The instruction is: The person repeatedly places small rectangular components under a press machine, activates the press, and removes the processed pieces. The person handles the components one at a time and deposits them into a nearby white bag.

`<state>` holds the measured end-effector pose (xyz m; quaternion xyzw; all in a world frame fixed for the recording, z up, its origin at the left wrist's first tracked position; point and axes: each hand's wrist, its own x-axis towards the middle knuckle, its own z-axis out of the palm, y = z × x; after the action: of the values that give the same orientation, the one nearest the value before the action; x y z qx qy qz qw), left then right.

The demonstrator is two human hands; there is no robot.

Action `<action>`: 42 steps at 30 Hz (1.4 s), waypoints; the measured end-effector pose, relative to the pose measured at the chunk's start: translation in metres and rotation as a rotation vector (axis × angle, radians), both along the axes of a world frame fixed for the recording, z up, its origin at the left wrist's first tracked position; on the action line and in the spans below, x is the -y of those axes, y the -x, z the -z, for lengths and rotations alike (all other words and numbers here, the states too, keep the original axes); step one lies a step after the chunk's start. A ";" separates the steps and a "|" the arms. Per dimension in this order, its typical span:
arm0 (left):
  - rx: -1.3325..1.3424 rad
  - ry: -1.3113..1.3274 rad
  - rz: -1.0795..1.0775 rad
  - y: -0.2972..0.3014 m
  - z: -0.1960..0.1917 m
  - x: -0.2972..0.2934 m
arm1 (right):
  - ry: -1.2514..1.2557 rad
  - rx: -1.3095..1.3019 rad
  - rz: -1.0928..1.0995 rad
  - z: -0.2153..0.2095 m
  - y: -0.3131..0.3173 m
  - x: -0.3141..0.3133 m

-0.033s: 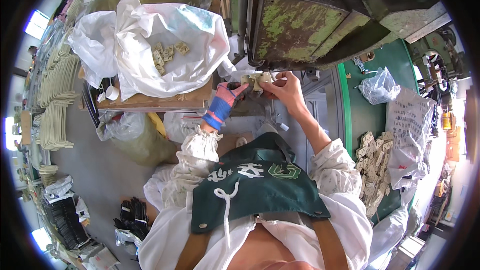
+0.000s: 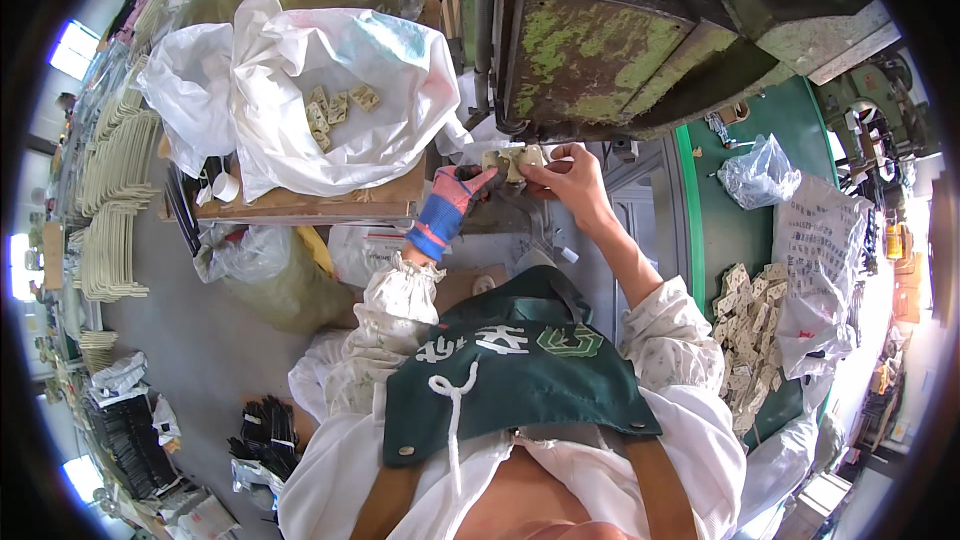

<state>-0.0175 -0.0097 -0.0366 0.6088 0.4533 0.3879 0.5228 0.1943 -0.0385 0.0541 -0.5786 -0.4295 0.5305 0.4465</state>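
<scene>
A small cream-coloured plate with holes (image 2: pixel 513 160) is held between my two hands, just below the front of a large green-and-brown machine (image 2: pixel 590 50). My left hand (image 2: pixel 455 197), in a pink and blue glove with dark fingertips, pinches its left end. Bare, my right hand (image 2: pixel 570 180) grips the right end with thumb and fingers. Both hands are closed on the same piece. Part of the plate is hidden behind the fingers. To the left, similar pieces (image 2: pixel 335 108) lie in a white sack (image 2: pixel 420 90).
A pile of cream pieces (image 2: pixel 748 330) lies on the green table (image 2: pixel 720 230) at right, beside a clear plastic bag (image 2: pixel 760 175) and a printed white sack (image 2: pixel 815 270). The wooden board (image 2: pixel 330 210) under the left sack ends near my left wrist. Stacked cream frames (image 2: pixel 110 200) stand far left.
</scene>
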 end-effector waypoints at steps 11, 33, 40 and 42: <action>-0.223 -0.293 0.081 0.005 -0.019 0.006 | 0.059 -0.364 0.148 0.011 0.017 0.012; -0.191 -0.297 0.139 -0.005 -0.031 -0.005 | 0.021 -0.307 0.124 -0.004 0.007 0.007; 0.108 0.216 -0.058 -0.019 -0.044 -0.003 | -0.008 -0.309 0.063 0.015 -0.003 0.005; 0.093 0.307 -0.163 -0.022 -0.056 0.000 | -0.027 -0.308 0.117 0.011 -0.003 0.008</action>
<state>0.0043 -0.0093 0.0193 0.4644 0.5303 0.3830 0.5970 0.1977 -0.0463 0.0430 -0.5083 -0.3286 0.5801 0.5450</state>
